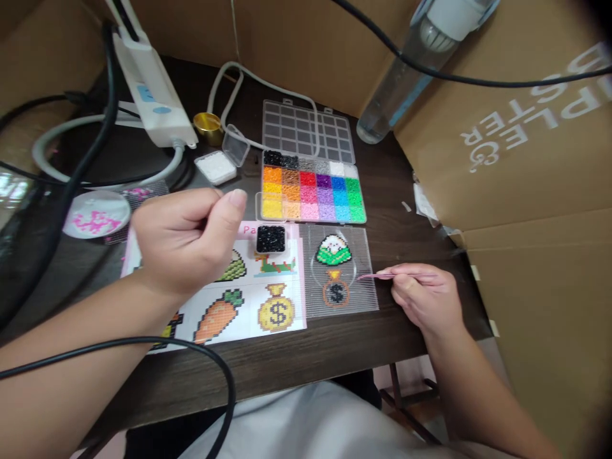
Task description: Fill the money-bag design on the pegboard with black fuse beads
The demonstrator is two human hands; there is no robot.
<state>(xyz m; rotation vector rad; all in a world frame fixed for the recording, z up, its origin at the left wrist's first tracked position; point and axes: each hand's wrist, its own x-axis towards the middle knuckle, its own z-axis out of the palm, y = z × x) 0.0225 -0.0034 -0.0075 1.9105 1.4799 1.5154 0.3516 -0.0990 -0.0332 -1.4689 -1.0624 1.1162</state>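
Note:
My left hand [189,239] is raised above the pattern sheet [253,309], curled into a fist with the thumb pressed along the index finger. The inside of the fist is hidden. Pink tweezers [382,275] are pinched in my right hand [428,299], their tips pointing left over the edge of the clear pegboard [361,299]. On the pegboard sit a finished-looking green and white rice ball [333,250] of beads and a money bag [336,292] with an orange outline, a yellow top and a black dollar sign. A small box of black beads [271,239] stands on the sheet.
Behind the sheet lies an open bead organiser [313,188] with many colours. A box of white beads [216,167], a gold cup [208,127], a dish of pink beads [95,215] and a power strip [153,95] are left. Cardboard walls [526,268] surround the desk; a cable [227,382] crosses in front.

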